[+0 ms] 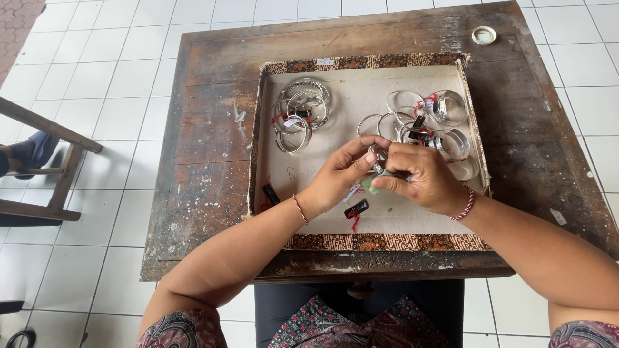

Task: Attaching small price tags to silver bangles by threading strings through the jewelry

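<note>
Wooden table (213,161) carries shallow tray (361,241) with patterned rim. Left cluster of silver bangles (302,113), about five, well apart from hands. Centre: left hand (338,174) pinches small silver piece (374,158), fingers curled shut. Right hand (422,177) closed around pale green cloth (373,183), touching left. Right cluster of bangles (435,122), about seven, just beyond right hand.

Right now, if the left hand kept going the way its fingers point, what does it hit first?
The left hand points right, at the right hand; it meets that hand and the small silver piece pinched between them almost at once. Depth looks level.
</note>
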